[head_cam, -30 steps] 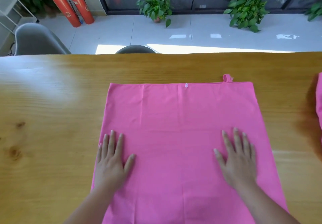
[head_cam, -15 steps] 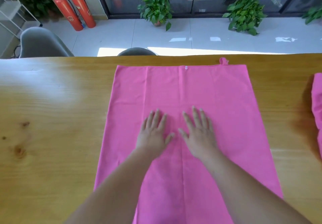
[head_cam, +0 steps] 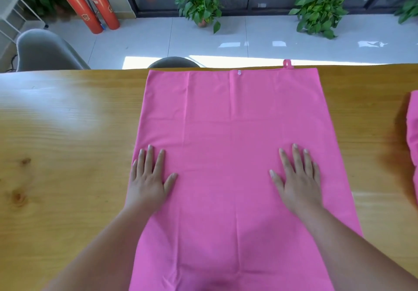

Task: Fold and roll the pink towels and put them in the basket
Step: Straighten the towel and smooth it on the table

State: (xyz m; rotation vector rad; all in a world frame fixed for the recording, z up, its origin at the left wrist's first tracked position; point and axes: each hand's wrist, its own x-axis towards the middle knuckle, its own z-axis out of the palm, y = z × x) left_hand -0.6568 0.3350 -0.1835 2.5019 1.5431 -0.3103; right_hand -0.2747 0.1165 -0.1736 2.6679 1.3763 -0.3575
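Pink towel [head_cam: 235, 143] lies flat and unfolded mid-frame on the counter [head_cam: 67, 143]. Its long axis runs from the bottom of the frame up to the counter's far edge, with the hang loop [head_cam: 287, 62] at the top right. Both hands rest palm-down on it, fingers spread. Left hand [head_cam: 149, 182] sits at the towel's left edge, right hand [head_cam: 298, 182] just inside the right edge, equally near, so probably a side edge gets folded next. Second pink towel [head_cam: 414, 132] is at the right edge of the frame, well apart. No basket in view. Half a second ago the hands were together at the centre crease; now they are apart at the sides.
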